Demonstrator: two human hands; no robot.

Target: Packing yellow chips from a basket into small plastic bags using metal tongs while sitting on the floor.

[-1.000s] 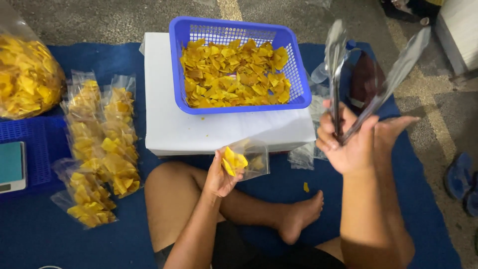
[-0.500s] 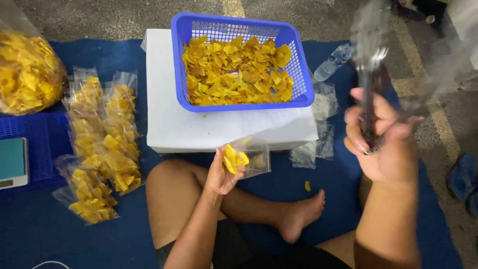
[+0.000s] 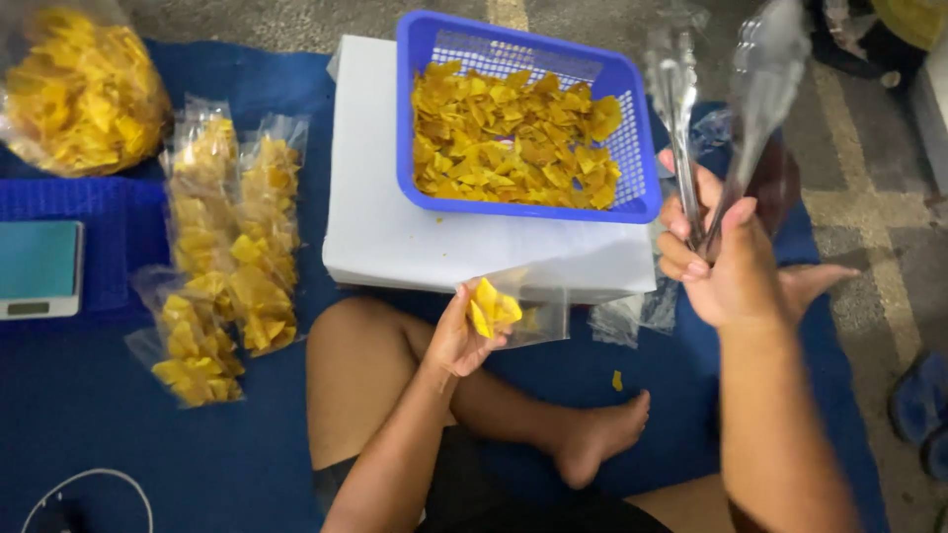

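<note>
My left hand holds a small clear plastic bag with a few yellow chips in it, just in front of a white box. My right hand grips metal tongs by their lower end, raised to the right of a blue basket full of yellow chips. The tongs point up and their arms are spread. The basket rests on the white box.
Several filled chip bags lie on the blue mat at left. A large clear sack of chips sits far left, above a small scale. Empty bags lie by the box. My crossed legs are below.
My right hand with the tongs has swung from far right back toward the basket's right side. My left hand and its bag have stayed put.
</note>
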